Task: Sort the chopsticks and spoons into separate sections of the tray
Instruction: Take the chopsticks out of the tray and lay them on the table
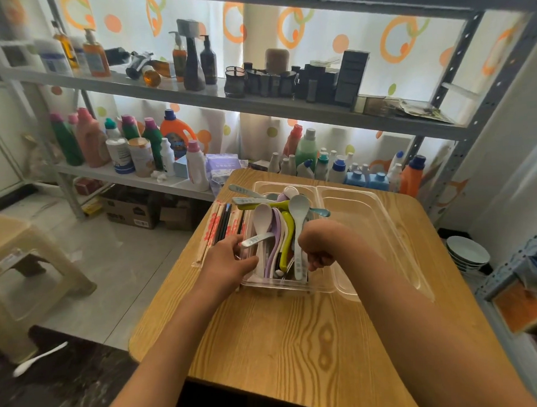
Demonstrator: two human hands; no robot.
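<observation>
A clear plastic tray [373, 204] stands on the wooden table. Its left section holds a pile of spoons [280, 224] in white, lilac, green and pale blue; its right section holds nothing. Chopsticks [223, 221], some in red-printed paper sleeves and some dark, lie lengthwise along the tray's left wall. My left hand [228, 261] is at the near left corner of the tray and pinches the handle of a pale spoon [258, 239]. My right hand [321, 247] is curled over the spoon pile and grips the handle of a grey-blue spoon [298, 208].
The table [299, 341] has a rounded edge close on the left. A metal rack [256, 104] full of bottles stands behind it. A beige stool [18, 266] and a white spoon [39, 358] are on the floor at left. Stacked bowls [467, 252] sit at right.
</observation>
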